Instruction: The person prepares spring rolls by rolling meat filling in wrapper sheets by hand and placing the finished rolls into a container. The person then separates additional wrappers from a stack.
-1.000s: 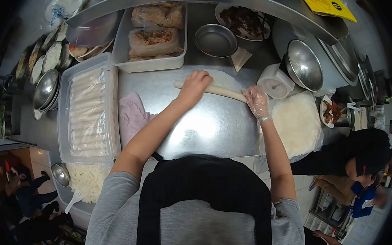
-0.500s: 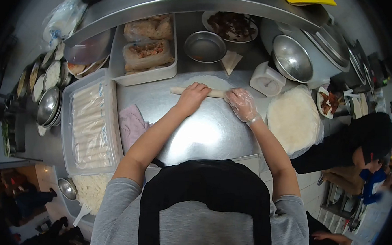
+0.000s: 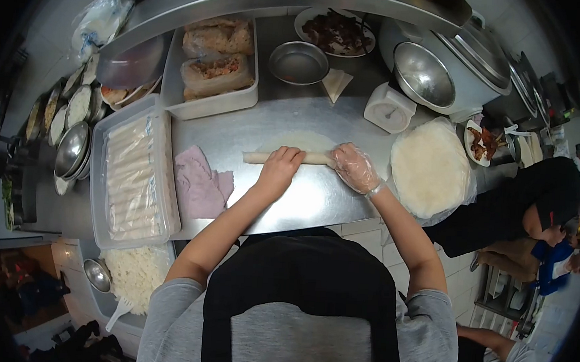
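Note:
A pale, thin roll point(image 3: 255, 157) lies crosswise on the steel counter point(image 3: 226, 137), with a flat whitish wrapper point(image 3: 299, 140) spread just behind it. My bare left hand point(image 3: 281, 167) is closed over the middle of the roll. In a clear plastic glove, my right hand point(image 3: 353, 167) has its fingers closed round the roll's right end. A stack of round pale sheets point(image 3: 431, 168) on plastic is to the right of my right hand. Left of my left arm lies a crumpled pink cloth point(image 3: 199, 183).
Left, a plastic tub point(image 3: 133, 178) holds wrapped rolls. Behind stand a tub of bagged filling point(image 3: 214, 103), a metal bowl point(image 3: 298, 63), a folded triangular sheet point(image 3: 336, 84) and a white scale point(image 3: 389, 109). A steel shelf point(image 3: 281, 0) crosses the back. A person point(image 3: 534, 206) is at the right.
Both hands and the roll have come nearer my body. My right hand has moved left along the roll, closer to my left hand. The view has also shifted.

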Tool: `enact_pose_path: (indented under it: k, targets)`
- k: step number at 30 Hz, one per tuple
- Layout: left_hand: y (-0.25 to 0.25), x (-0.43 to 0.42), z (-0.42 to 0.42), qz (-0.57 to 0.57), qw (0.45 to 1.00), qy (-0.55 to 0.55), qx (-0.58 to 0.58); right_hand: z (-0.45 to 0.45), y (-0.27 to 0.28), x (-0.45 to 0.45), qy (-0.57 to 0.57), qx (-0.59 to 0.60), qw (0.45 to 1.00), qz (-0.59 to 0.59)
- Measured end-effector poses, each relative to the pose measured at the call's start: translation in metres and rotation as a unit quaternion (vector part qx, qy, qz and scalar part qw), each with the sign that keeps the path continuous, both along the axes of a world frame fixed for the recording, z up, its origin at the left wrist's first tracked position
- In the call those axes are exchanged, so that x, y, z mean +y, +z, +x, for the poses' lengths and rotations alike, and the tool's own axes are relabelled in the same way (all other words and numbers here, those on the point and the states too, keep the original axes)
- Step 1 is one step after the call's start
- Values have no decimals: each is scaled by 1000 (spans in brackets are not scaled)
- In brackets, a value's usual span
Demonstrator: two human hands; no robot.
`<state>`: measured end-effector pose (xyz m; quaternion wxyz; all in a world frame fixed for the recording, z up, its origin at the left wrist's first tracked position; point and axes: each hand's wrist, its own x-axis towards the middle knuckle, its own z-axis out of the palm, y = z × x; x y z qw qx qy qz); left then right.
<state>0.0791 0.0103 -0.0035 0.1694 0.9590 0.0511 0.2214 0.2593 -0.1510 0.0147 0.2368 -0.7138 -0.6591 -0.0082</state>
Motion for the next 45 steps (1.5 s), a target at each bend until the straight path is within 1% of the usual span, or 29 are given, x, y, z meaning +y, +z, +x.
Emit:
enact_pose_path:
  k: [1,4,5,7,8,9,10,11,13,14,15,16,17,18,19,20,21,23,25,33,35,37,38,39,40,41,42,43,45]
  targets:
    - [-1,-4,-3,14,999,3,45,0,0,-1,3,5,1000,22]
    - [6,-26,-7,31,998,-13,48,6,4,3,24,23,999,24]
    - [-3,-29,-7,8,994,-12,104,9,2,3,31,23,999,22]
    - [-3,-29,-7,4,996,-7,92,15,2,8,50,80,996,0]
    - [-3,-28,-8,1,997,-9,82,19,2,13,57,78,995,-1]
    - [-4,-28,-8,1,997,-3,81,20,11,20,27,35,998,-52]
    - [-6,-28,-8,1,997,-3,78,18,29,29,-5,-10,995,-102]
    - [-7,-28,-6,3,997,-5,74,13,45,40,-2,-13,995,-101]
    - [-7,-29,-8,13,997,-1,78,-24,102,78,2,-164,948,-273]
    - [-7,-29,-9,24,996,-1,84,-43,125,90,79,-209,941,-255]
    - [-14,-28,-9,11,996,-9,90,-76,159,103,68,-184,937,-289]
    - [-31,-30,-5,-225,974,-23,3,-103,158,110,88,-215,954,-189]
    - [-34,-33,-2,-73,997,7,9,-139,106,124,-38,-406,911,-55]
    - [-36,-33,-1,80,996,39,17,-157,116,104,-44,-409,910,-48]
    - [-27,-30,-2,29,996,17,78,-182,141,82,84,-278,956,-46]
    - [-15,-32,-5,10,996,10,84,-198,167,68,211,-135,967,-44]
    - [-13,-31,-6,9,996,4,89,-200,191,59,310,-88,946,-28]
    - [-9,-30,-8,8,995,1,103,-198,213,51,362,-62,930,19]
    - [-8,-30,-8,-19,995,-5,99,-190,226,52,374,-49,925,50]
    - [-6,-30,-8,-30,995,-8,100,-153,264,56,416,-5,908,58]
    - [-7,-26,-11,-27,994,-11,103,-134,264,68,409,3,912,38]
    - [-8,-23,-6,-23,995,-22,91,-105,252,95,358,-5,934,-23]
    - [-6,-24,-5,-21,994,-16,104,-84,242,113,308,-29,944,-111]
    - [-4,-25,-6,-22,993,-11,116,-60,221,139,215,-115,958,-153]
    - [-4,-29,-7,-27,991,-6,130,-13,177,165,189,-106,976,-31]
    - [-3,-29,-8,-20,992,-5,123,16,181,188,78,-137,974,-165]
    - [-2,-29,-8,-27,993,-1,113,54,149,206,-38,-41,988,-143]
    - [-1,-30,-10,-27,993,-3,116,70,156,219,-105,-42,971,-211]
    - [-1,-28,-9,-21,993,-5,119,95,127,234,-92,-62,968,-223]
